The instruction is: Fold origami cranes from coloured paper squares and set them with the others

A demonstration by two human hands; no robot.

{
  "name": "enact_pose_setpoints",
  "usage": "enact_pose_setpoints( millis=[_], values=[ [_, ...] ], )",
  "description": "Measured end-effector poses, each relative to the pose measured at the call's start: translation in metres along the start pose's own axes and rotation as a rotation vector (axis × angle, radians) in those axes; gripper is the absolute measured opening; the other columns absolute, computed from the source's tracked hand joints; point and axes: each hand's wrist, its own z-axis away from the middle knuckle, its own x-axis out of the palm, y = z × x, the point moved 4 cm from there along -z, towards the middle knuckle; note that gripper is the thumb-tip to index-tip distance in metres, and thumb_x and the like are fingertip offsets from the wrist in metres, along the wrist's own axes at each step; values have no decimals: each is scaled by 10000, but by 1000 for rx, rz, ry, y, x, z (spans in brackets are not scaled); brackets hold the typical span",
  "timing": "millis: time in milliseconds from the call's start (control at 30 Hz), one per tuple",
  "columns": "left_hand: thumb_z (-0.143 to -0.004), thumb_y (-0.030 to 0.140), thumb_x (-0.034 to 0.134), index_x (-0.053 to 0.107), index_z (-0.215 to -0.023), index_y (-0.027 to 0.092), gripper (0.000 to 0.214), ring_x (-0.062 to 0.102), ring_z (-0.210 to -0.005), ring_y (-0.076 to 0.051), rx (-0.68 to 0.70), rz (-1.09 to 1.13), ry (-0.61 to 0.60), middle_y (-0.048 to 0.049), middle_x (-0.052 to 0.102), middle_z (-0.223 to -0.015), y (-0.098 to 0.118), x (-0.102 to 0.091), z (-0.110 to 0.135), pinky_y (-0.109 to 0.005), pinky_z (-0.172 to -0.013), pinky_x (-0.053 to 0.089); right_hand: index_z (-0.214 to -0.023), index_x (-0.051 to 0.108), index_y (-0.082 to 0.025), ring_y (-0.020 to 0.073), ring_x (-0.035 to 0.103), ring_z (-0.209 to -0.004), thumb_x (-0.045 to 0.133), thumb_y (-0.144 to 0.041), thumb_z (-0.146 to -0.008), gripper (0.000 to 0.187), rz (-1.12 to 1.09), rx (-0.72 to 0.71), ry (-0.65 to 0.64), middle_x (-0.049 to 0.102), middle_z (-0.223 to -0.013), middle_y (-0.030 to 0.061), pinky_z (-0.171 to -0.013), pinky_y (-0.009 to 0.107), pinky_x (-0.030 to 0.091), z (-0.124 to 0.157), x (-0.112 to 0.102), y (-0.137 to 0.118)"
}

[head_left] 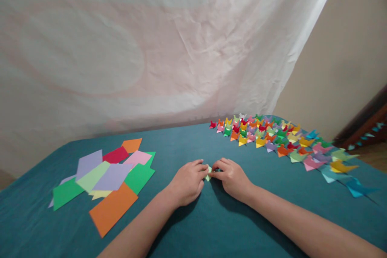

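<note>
Between my two hands, near the middle of the table, is a small piece of folded pale green paper [208,173]. My left hand [189,181] pinches its left side, thumb and fingers closed on it. From the right, my right hand [231,177] grips the opposite side with thumb and forefinger, the other fingers curled. Most of the paper is hidden behind the fingers, so its exact folded shape cannot be made out.
Left on the teal tablecloth [169,145] lies a loose pile of coloured paper sheets, an orange sheet [113,209] nearest me. Rows of folded paper birds [282,150] stand at the right. A pale cloth [169,48] hangs behind the table.
</note>
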Motion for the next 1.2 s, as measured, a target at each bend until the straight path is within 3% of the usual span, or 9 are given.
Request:
enact_pose_setpoints(
  millis=[367,833,1200],
  values=[
    [-788,110,441,567,-1168,178,406,438,-1209,-238,8,-29,17,-57,573,-1239,1,-2,0,-410,-1011,353,-839,710,-238,169,502,-813,528,-149,-860,204,233,119,-123,617,-869,41,-659,292,339,-5,3,2],
    [-809,128,473,574,-1133,197,346,428,-1188,-245,34,-98,4,-64,566,-1216,1,-7,1,-414,-995,349,-913,665,-180,186,509,-817,496,-127,-870,183,322,98,-151,598,-878,66,-665,310,341,-5,2,-12],
    [-796,65,451,662,-997,196,319,543,-1034,-206,63,-22,58,-60,643,-1063,-10,-5,2,-361,-934,392,-898,660,-177,188,506,-815,471,-142,-883,192,324,97,-167,592,-878,73,-667,308,348,-6,0,-12]
  ],
)
